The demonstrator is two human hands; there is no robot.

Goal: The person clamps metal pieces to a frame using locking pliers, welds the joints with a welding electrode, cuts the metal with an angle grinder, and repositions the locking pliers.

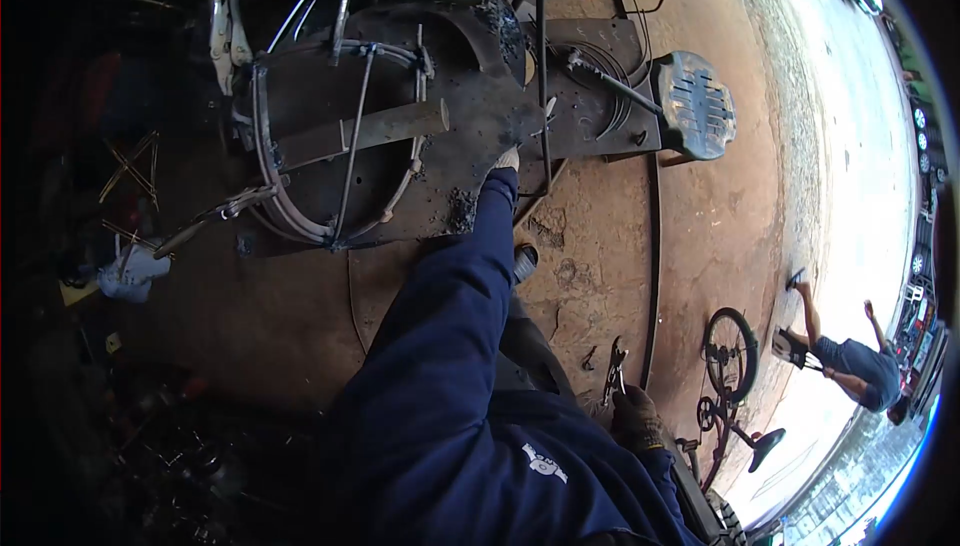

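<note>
My left hand point(508, 159), in a light glove, reaches over a dark metal plate point(455, 161); its fingers are too foreshortened to read. Beside its tip lies a small pale piece point(548, 111), close to a thin upright-looking rod point(543, 46). My right hand point(637, 418), in a dark work glove, is low at my right side. It is closed round the handles of metal pliers point(615, 374), whose jaws point away from me. Left of my left hand, a round metal hoop frame point(262, 136) with a cross rod sits on the plate, a flat bar point(395, 126) passing through it.
Locking pliers point(222, 26) grip the hoop's far left. Dark metal crumbs point(462, 208) litter the plate. A stool-like seat point(695, 106) stands right of it, by coiled wire point(610, 76). A bicycle point(725, 376) and a walking person point(855, 366) are at right.
</note>
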